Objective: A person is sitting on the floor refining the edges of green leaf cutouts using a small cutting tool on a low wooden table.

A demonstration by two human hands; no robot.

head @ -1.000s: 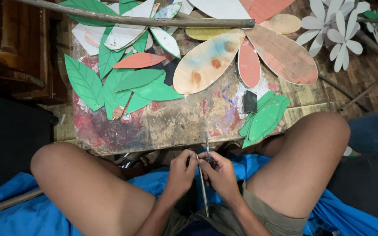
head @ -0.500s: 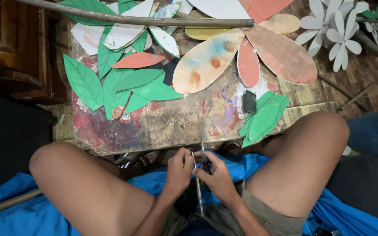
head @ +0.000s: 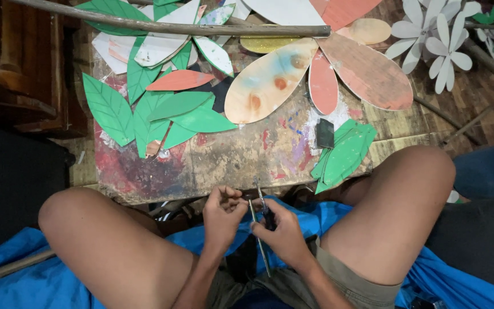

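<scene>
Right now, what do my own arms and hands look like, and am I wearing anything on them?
Both arms are bare from the elbow down, with no sleeves in view. The left hand and right hand have no gloves, and no rings, watch or bands show. Below them sit khaki shorts and bare knees.

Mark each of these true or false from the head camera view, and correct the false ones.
1. Both hands meet at a thin rod between the knees. True: the left hand and right hand work at the thin rod.
2. The green paper leaves lie on the blue sheet. False: the green paper leaves lie on the paint-stained board.
3. A long stick lies across the far end of the board. True: the long stick.
4. The white paper flowers sit at far left. False: the white paper flowers are at far right.
</scene>
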